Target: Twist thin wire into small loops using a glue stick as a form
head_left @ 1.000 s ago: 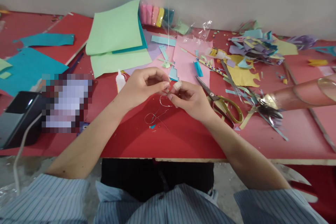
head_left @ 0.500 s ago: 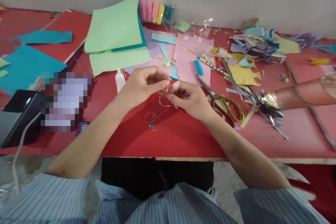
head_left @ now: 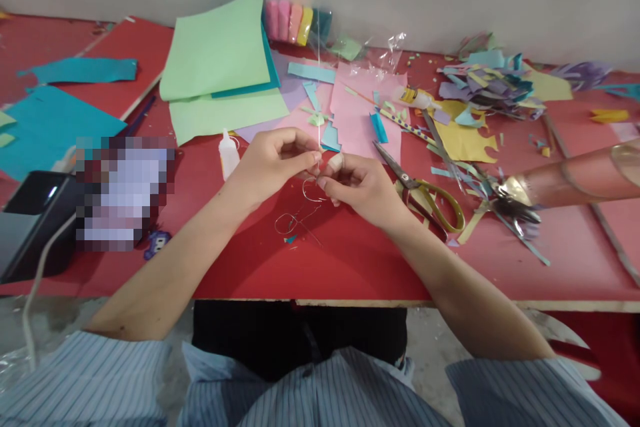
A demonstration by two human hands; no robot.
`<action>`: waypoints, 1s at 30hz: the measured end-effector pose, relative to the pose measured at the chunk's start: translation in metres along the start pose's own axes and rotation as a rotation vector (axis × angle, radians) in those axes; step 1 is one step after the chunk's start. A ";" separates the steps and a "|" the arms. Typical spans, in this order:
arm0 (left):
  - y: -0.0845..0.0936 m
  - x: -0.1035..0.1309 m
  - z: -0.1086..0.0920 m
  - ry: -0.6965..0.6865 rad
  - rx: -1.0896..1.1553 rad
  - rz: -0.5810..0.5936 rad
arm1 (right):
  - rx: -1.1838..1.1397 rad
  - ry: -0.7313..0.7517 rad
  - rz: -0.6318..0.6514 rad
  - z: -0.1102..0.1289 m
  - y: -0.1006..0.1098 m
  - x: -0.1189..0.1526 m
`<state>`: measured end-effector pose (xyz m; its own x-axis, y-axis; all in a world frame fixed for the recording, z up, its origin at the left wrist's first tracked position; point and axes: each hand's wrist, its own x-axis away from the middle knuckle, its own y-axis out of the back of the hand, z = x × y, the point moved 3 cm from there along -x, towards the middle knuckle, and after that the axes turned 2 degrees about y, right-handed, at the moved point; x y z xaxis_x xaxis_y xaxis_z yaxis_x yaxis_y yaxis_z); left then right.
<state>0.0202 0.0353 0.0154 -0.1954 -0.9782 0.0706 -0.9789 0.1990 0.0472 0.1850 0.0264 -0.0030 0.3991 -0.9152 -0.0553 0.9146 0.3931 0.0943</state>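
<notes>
Thin silver wire pinched at frame centre by left hand and right hand, both grips closed on it. 1 small loop formed below fingertips; long straight end left unbent, pointing up. Yellow-handled scissors lying right on red tabletop.

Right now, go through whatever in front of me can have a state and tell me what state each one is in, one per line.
Left hand: pinched shut on the thin wire.
Right hand: pinched shut on the same wire.
Thin wire: held, one end upright, the rest looped below the hands.
Scissors: lying on the red table, blades slightly open.
Glue bottle: upright, capped.
Green paper sheets: stacked, top one lifted.
</notes>
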 end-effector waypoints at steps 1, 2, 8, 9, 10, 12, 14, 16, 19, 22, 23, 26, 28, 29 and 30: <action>0.000 0.000 0.000 0.005 0.008 -0.001 | -0.010 -0.012 0.002 0.000 0.000 0.000; 0.000 0.000 0.001 0.006 0.015 -0.002 | -0.019 -0.023 0.002 0.000 0.000 0.000; -0.001 0.000 0.002 -0.018 0.013 0.001 | -0.109 -0.063 0.002 -0.005 0.001 0.000; -0.002 0.001 0.002 -0.024 -0.004 0.003 | -0.132 -0.063 0.007 -0.005 0.001 0.000; -0.002 0.001 0.002 -0.028 -0.017 0.004 | -0.151 -0.061 0.012 -0.006 0.000 0.000; -0.002 0.000 0.002 -0.024 -0.018 0.004 | -0.169 -0.055 0.014 -0.005 0.000 0.000; -0.001 0.000 0.003 -0.011 0.009 0.001 | -0.173 -0.054 0.008 -0.005 0.000 0.000; -0.001 0.000 0.004 -0.002 0.027 -0.004 | -0.183 -0.060 0.003 -0.003 0.000 -0.001; -0.002 0.000 0.004 0.006 0.047 -0.011 | -0.199 -0.080 -0.003 -0.003 0.000 0.000; -0.002 0.000 0.005 0.023 0.075 -0.017 | -0.216 -0.097 -0.009 -0.004 0.001 0.000; -0.002 0.000 0.005 0.029 0.081 -0.020 | -0.228 -0.105 -0.009 -0.005 0.001 0.000; -0.004 0.000 0.006 0.050 0.114 -0.029 | -0.273 -0.145 -0.001 -0.006 0.001 0.000; -0.005 0.001 0.006 0.065 0.149 -0.031 | -0.303 -0.177 -0.001 -0.007 0.001 0.000; -0.005 0.001 0.006 0.068 0.161 -0.029 | -0.315 -0.193 -0.002 -0.007 0.001 0.000; -0.006 0.001 0.006 0.066 0.166 -0.028 | -0.327 -0.209 -0.003 -0.008 0.001 0.000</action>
<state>0.0251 0.0329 0.0090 -0.1685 -0.9762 0.1367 -0.9815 0.1533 -0.1145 0.1860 0.0276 -0.0103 0.4051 -0.9016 0.1516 0.9017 0.3667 -0.2291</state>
